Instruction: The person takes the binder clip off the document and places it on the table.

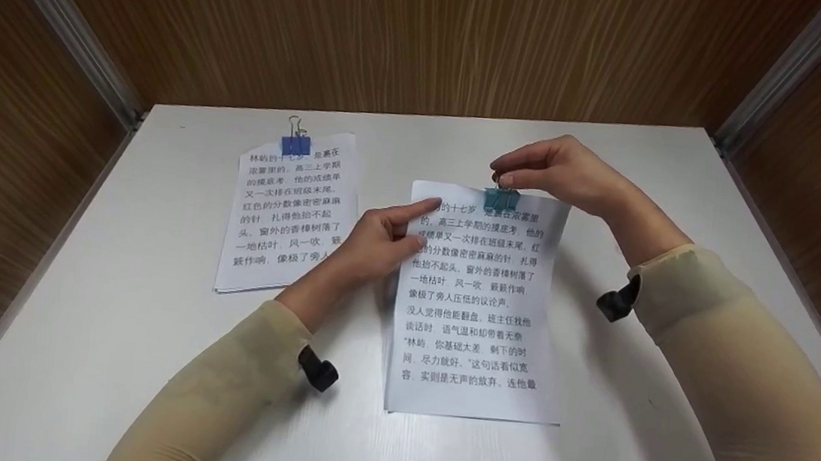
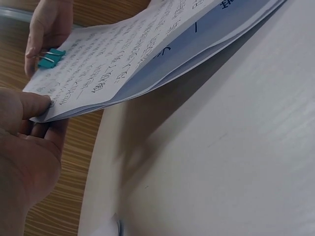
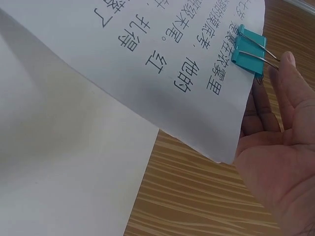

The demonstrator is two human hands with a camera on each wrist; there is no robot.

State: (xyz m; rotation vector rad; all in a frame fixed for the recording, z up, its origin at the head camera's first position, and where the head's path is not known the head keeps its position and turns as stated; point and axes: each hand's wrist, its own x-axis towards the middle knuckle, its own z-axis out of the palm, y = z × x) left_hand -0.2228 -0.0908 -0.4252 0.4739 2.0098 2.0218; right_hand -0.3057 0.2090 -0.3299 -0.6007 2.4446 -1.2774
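A stack of printed sheets (image 1: pixel 476 327) is held up off the table at its top end, its text facing the camera. My left hand (image 1: pixel 383 239) pinches the stack's left edge, thumb on the printed face and fingers behind, as the left wrist view shows. On the top edge sits a teal binder clip (image 3: pixel 249 50) with its jaws over the paper. My right hand (image 1: pixel 566 174) pinches the clip's wire handles between thumb and fingers, above the sheets. In the right wrist view some right fingers lie behind the paper.
A second printed stack (image 1: pixel 284 211) lies on the white table (image 1: pixel 109 307) to the left, with a blue binder clip (image 1: pixel 296 146) on its top edge. My left forearm crosses near that stack's lower right corner. Wood-grain panels (image 1: pixel 399 34) enclose the back and sides.
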